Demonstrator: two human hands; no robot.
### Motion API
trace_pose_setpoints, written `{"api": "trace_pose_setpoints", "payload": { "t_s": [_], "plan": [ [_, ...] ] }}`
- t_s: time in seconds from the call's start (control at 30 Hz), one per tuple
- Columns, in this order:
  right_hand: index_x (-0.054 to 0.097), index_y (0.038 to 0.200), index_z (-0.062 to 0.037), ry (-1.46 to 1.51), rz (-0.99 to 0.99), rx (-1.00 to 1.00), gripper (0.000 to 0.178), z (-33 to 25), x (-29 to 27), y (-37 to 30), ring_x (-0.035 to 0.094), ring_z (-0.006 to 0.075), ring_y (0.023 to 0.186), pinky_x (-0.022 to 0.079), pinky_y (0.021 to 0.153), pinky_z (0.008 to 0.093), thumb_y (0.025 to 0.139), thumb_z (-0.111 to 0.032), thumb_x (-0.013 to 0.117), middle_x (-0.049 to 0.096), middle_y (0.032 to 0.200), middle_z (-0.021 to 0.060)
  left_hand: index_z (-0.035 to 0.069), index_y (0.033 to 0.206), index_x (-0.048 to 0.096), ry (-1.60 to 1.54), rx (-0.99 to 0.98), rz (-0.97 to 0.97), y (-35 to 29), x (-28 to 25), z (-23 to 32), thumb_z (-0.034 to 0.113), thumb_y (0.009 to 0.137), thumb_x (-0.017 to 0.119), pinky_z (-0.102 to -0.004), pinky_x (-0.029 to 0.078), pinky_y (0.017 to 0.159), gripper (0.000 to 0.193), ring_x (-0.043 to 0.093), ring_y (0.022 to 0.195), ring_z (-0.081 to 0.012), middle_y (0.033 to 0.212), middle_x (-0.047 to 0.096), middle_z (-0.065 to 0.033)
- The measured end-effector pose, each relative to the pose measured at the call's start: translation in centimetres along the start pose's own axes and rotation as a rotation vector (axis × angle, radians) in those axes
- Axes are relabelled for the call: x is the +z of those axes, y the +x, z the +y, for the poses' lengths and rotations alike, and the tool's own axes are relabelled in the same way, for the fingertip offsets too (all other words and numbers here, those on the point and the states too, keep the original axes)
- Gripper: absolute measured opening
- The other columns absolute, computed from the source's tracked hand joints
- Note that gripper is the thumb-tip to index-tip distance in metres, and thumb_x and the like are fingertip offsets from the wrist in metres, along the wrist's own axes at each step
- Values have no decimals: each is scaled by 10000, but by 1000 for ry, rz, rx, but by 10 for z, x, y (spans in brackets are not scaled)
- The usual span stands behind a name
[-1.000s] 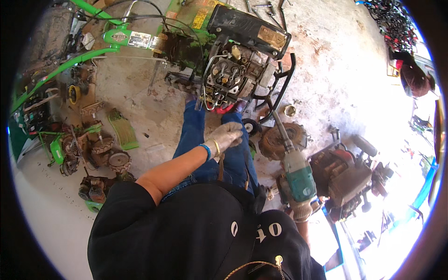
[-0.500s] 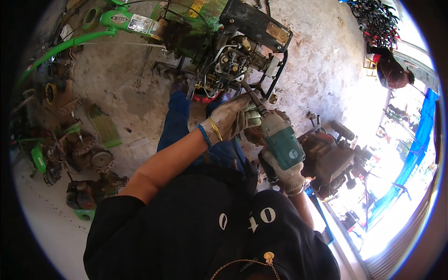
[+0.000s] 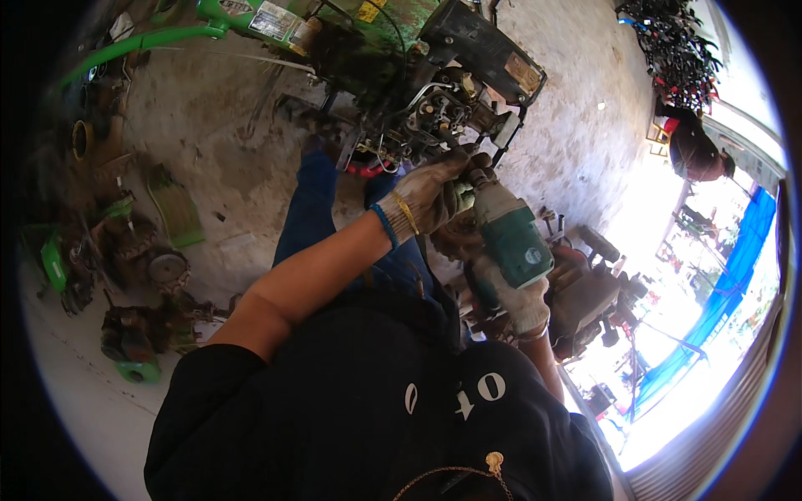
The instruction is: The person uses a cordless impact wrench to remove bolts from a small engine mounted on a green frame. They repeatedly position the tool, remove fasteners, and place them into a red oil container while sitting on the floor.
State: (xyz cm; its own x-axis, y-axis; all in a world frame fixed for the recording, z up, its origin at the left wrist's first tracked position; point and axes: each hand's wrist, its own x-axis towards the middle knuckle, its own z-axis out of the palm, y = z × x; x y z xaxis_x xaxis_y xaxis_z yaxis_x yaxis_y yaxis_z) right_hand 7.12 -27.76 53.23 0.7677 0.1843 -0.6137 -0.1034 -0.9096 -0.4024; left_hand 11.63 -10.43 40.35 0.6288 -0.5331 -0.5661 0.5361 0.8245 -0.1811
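A teal power tool with a grey nose, which looks like an impact wrench (image 3: 514, 242), points away from me at the engine (image 3: 441, 113) of a green machine. My right hand (image 3: 522, 305), in a knitted work glove, is closed round its rear handle. At the nose, my left hand (image 3: 424, 196), also gloved, has its fingers wrapped about the front shaft. Those fingers and the dark shaft reach the engine's near edge. Where the shaft's tip meets the engine is hidden, so I cannot tell whether it sits on a fastener.
A black panel (image 3: 484, 50) stands beside the engine, and a green bar (image 3: 142, 46) runs off left. Machine parts (image 3: 167, 271) lie on the concrete at left. Another engine (image 3: 585, 292) stands at right. A person (image 3: 693, 146) is at the far right, near a blue sheet (image 3: 718, 292).
The whole view has shifted slightly. My left hand has slid forward on the shaft, which showed longer before and is now mostly covered. My right hand still grips the wrench.
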Motion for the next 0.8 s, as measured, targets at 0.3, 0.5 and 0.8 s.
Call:
{"api": "trace_pose_setpoints", "payload": {
  "t_s": [0.3,0.5,0.8],
  "plan": [
    [677,1130,-129,-62,118,141,379,-10,-8,37,696,180,860,537,785,339,798,-301,737,720,955,51,40,1215,599,-129,-43,-82,15,-5,20,225,999,558,-277,561,826,287,640,971,-177,1116,667,-72],
    [678,1099,-113,-55,69,185,364,-21,-21,53,683,137,782,540,759,315,785,-274,769,715,900,25,32,1155,633,-195,-75,-62,21,-8,27,220,998,563,-163,544,623,255,645,836,-115,1027,680,-54],
    [646,1141,-70,-112,46,208,430,-60,-48,62,675,173,842,549,767,328,778,-255,786,704,954,62,20,1140,619,-362,-187,-86,21,-9,30,210,992,562,-227,568,728,247,646,875,-148,1068,651,-118]
  ]
}}
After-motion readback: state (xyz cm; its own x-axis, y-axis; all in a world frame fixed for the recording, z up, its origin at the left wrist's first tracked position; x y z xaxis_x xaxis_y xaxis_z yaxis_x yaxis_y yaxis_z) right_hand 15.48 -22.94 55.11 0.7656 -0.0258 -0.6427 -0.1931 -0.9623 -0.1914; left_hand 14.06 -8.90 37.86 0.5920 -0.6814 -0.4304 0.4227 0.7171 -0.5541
